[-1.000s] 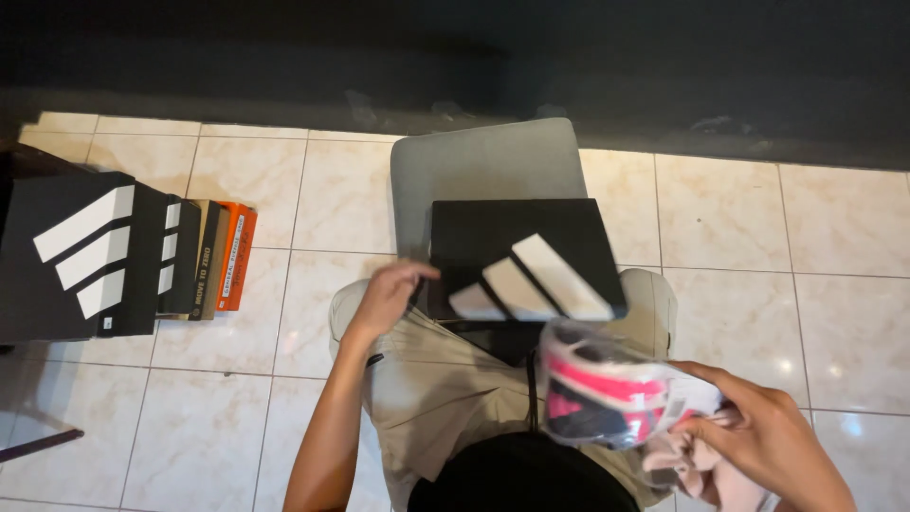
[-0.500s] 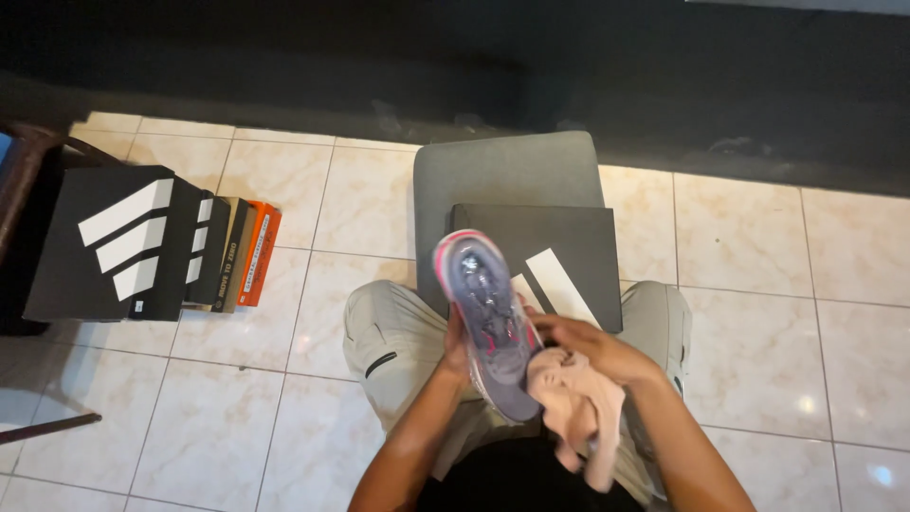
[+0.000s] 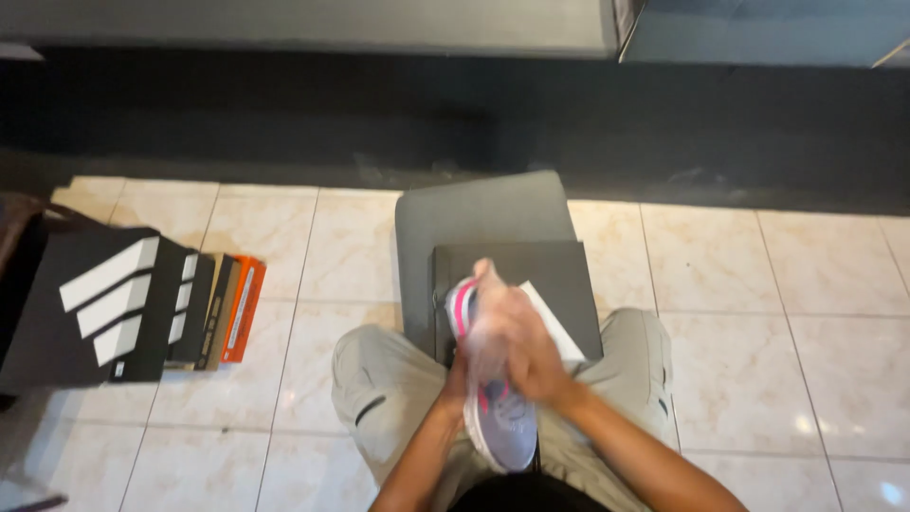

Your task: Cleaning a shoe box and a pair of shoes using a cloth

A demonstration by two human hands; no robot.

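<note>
Since half a second ago, the right hand (image 3: 531,356) has slid its cloth (image 3: 493,322), blurred, up the shoe (image 3: 500,431). Left hand (image 3: 459,379) grips the shoe's side; wiping looks partway done.

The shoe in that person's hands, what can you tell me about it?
The shoe is a grey sports shoe with pink accents and a pale sole edge, its upper looking like mesh. It is held lengthwise above the person's lap, over a dark box. The left hand grips it from the side; the right hand, blurred, presses a pale cloth against its upper part, hiding much of it.
</note>
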